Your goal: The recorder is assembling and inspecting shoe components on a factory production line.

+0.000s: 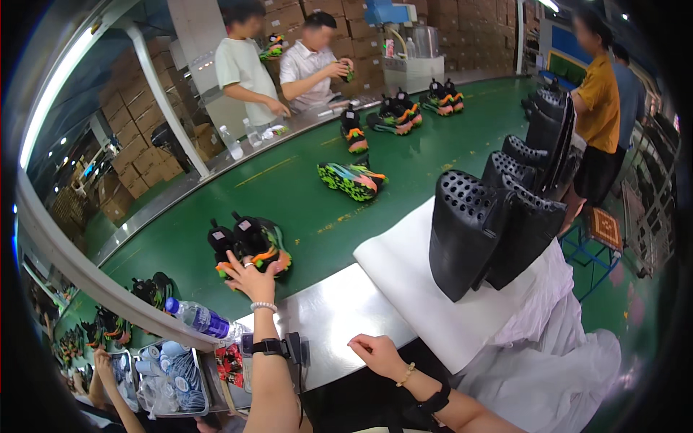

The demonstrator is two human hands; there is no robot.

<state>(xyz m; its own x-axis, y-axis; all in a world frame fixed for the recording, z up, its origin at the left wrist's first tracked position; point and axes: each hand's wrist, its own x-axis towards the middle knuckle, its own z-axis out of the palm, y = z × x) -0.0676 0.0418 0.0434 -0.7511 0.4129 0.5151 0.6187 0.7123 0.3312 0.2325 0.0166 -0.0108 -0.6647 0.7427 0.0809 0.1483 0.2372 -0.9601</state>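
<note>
A green-topped table (303,209) runs from near left to far right. A white sheet (404,267) covers part of the near right side. On it stands a cluster of tall black forms (465,252) with perforated tops, set close together. A bright metal ledge (339,303) lies along the near edge, left of the sheet.

The pair of shoes (254,232), black with orange and green trim, is located on the table at near left, the two side by side, heels upward. The left grip (249,279) is in contact with the pair, fingers spread across it; whether they grasp firmly cannot be determined. The right grip (379,355) is loosely clenched above the metal ledge, well apart from the shoes.

A single shoe (352,180) lies on its side farther off, its green sole showing. A purple-labelled bottle (206,320) with a blue cap lies near left. A beaded bracelet (264,307) circles the left wrist.
</note>
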